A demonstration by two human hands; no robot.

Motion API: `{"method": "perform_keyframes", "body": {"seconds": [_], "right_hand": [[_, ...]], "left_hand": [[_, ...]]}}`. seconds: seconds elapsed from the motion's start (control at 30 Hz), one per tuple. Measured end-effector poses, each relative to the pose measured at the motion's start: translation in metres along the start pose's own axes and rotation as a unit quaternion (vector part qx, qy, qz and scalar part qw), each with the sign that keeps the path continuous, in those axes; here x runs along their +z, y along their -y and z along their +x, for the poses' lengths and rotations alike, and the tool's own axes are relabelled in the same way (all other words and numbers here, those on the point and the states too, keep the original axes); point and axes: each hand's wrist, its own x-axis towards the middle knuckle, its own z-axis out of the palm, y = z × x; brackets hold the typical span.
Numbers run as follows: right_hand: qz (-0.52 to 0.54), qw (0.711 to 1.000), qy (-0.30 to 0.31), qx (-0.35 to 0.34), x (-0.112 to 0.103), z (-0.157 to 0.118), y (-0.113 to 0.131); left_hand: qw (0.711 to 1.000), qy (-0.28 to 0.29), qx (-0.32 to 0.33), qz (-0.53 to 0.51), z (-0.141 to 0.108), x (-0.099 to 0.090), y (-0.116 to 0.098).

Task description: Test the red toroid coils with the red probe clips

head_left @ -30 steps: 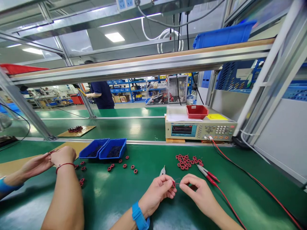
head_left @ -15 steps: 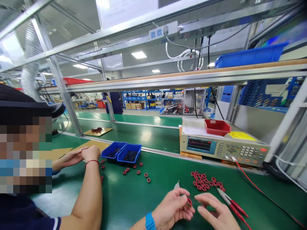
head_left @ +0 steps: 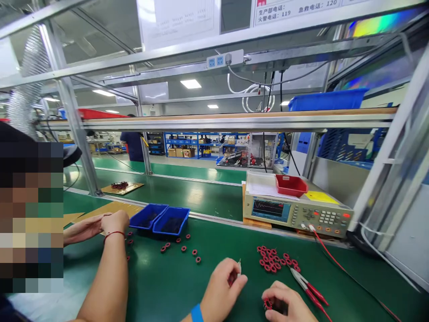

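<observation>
Your hands are now parting: right hand fingers clamping a red coil, left hand fingers curling shut around pliers.

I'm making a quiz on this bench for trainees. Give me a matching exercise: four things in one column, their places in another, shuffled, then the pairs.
Things:
1. red tray
2. blue bins
3. red ring
4. red-handled clips

Places:
A. under the right hand's fingers
B. on the green mat, just right of the pile of rings
C. on top of the beige meter
D. side by side at the mat's far edge, near the co-worker's hands

Pairs: 1-C, 2-D, 3-A, 4-B
</observation>
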Motion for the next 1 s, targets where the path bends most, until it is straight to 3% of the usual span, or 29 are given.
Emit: {"method": "perform_keyframes", "body": {"seconds": [0.07,0.13,0.3,0.5,0.8,1.0], "right_hand": [[-0.056,0.998,-0.003,0.034,-0.005,-0.002,-0.003],[-0.074,0.996,-0.006,0.051,-0.007,-0.004,-0.005],[0.000,0.999,-0.025,0.045,-0.011,-0.006,-0.010],[0.037,0.998,-0.040,0.030,-0.032,-0.007,-0.011],[0.071,0.968,-0.220,0.095,-0.052,0.004,-0.055],[0.003,0.972,-0.215,0.094,-0.068,-0.004,-0.066]], "left_hand": [[0.992,-0.018,0.006,0.122,0.000,-0.006,0.000],[0.979,0.000,-0.017,0.203,0.000,-0.008,0.001],[0.946,0.050,-0.066,0.314,0.004,-0.002,0.006],[0.941,0.056,-0.064,0.328,0.005,-0.003,0.004],[0.946,0.046,-0.079,0.310,0.008,0.003,0.009],[0.943,0.051,-0.065,0.324,0.009,0.002,0.018]]}}
